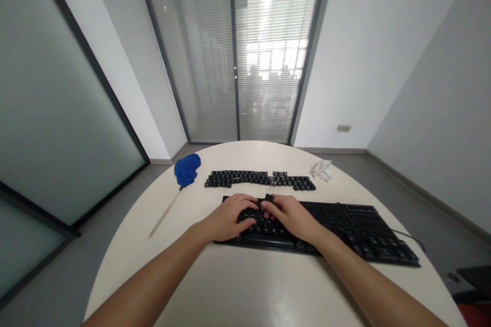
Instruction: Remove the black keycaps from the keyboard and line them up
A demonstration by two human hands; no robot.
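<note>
A black keyboard (pixel 276 242) lies across the table in front of me, with many of its key positions bare of caps. My left hand (pixel 232 217) rests on its left part, fingers spread and curved, holding nothing. Close beside it, my right hand (pixel 286 214) pinches a keycap puller (pixel 269 197) with a black handle and thin wire ends. Some wires point down at the keys; others stick up beyond the fingers. Behind the keyboard, removed black keycaps (pixel 245 178) stand in rows on the table.
A blue cloth duster (pixel 187 169) with a long pale handle lies at the left of the round white table (pixel 245 286). Crumpled white tissue (pixel 321 169) sits at the back right. The keyboard cable (pixel 408 235) runs off the right edge. A glass partition stands behind.
</note>
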